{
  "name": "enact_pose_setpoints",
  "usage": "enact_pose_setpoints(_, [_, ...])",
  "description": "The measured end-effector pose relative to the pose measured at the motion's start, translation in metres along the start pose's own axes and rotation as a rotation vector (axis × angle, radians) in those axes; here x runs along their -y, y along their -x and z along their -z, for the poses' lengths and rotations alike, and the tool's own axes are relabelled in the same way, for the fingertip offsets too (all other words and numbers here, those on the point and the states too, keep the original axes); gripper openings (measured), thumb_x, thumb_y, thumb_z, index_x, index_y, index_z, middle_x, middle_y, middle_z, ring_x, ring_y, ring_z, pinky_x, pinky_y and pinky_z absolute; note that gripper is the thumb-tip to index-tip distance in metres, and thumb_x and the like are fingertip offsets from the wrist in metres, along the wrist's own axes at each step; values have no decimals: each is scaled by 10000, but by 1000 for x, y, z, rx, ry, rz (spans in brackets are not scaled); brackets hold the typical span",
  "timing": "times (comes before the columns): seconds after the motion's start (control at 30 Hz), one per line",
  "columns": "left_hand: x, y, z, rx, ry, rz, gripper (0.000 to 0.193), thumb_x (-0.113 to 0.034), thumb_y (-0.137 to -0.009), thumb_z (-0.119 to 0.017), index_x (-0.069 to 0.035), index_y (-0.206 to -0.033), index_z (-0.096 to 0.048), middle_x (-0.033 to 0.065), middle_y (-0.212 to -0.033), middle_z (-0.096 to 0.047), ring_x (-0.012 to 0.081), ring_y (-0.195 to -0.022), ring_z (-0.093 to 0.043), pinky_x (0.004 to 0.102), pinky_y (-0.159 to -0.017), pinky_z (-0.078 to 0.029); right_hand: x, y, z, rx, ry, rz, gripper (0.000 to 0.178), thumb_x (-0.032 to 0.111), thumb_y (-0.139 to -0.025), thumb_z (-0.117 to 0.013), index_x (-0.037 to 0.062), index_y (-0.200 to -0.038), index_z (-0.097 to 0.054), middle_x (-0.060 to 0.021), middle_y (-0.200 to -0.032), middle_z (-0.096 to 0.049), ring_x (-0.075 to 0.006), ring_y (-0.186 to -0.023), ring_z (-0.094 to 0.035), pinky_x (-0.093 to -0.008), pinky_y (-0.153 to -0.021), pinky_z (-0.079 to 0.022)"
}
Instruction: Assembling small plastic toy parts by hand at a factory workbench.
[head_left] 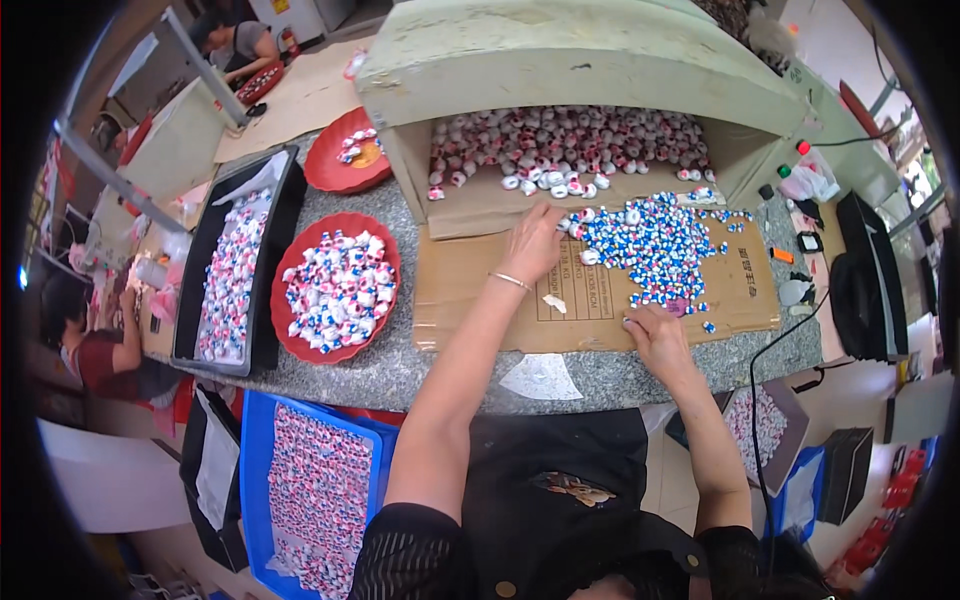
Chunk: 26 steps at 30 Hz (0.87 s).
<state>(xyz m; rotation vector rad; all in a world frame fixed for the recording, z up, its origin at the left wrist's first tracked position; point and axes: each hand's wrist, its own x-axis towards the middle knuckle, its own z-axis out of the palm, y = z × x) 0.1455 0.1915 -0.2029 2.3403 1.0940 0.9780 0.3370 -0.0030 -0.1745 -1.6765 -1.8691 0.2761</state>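
On the flat cardboard sheet (480, 300) lies a spread heap of small blue, white and pink painted pieces (655, 245). My left hand (535, 243) is at the heap's left edge, fingers drawn together beside a few white pieces; what is between the fingertips is too small to make out. At the near edge of the heap, my right hand (660, 340) has its fingers curled in, and their contents are hidden. A purplish-pink patch (677, 307) shows just beyond those fingers. Larger white and pink pieces (570, 145) fill the pale box-like hood (590, 75) behind.
To the left stand a red bowl (277, 300) of painted pieces, another red bowl (318, 160) and a black tray (180, 335). A blue crate (257, 480) of pieces sits below the counter. A black cable (755, 400) hangs at right. Two people work at far left.
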Motion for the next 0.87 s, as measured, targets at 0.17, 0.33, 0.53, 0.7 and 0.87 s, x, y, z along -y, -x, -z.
enact_pose_setpoints(0.17, [-9, -11, -6, 65, -27, 39, 197, -46, -800, -650, -13, -980, -578, 196, -991, -594, 404, -922, -602, 489, -785, -489, -3, 5, 3, 5, 64, 10, 125, 29, -826, -654, -15, -941, -671, -170, -881, -642, -365, -799, -632, -431, -683, -495])
enact_pose_setpoints(0.33, [-33, 55, 42, 51, 619, 421, 265, -38, -857, -668, -25, -1115, -607, 47, -829, -603, 200, -768, -626, 309, -692, -503, 3, 0, 4, 72, 86, 40, 135, 4, -805, -668, -14, -938, -672, -165, -864, -636, -356, -773, -630, -421, -675, -501])
enact_pose_setpoints(0.53, [-45, 173, 110, -87, 1080, 625, 308, 22, -899, -622, 30, -1205, -581, 25, -996, -613, 100, -858, -610, 232, -737, -512, 73, 8, -10, 198, -187, 283, 139, 11, -783, -673, -4, -920, -660, -139, -810, -601, -330, -759, -621, -422, -653, -501])
enact_pose_setpoints(0.7, [-52, 228, 146, -116, 1040, 698, 346, 59, -890, -611, 29, -1231, -560, 52, -1078, -587, 95, -942, -606, 231, -797, -519, 90, 4, -21, 340, -45, 457, 207, -21, -719, -615, -8, -926, -608, -147, -830, -573, -329, -797, -612, -426, -679, -497])
enact_pose_setpoints(0.87, [-47, 245, 152, -130, 859, 499, 442, 85, -878, -611, -2, -1297, -498, 69, -1224, -508, 116, -998, -600, 229, -852, -516, 90, 2, -32, 482, 109, 486, 219, 0, -704, -610, 13, -921, -592, -150, -868, -577, -335, -843, -618, -432, -727, -509])
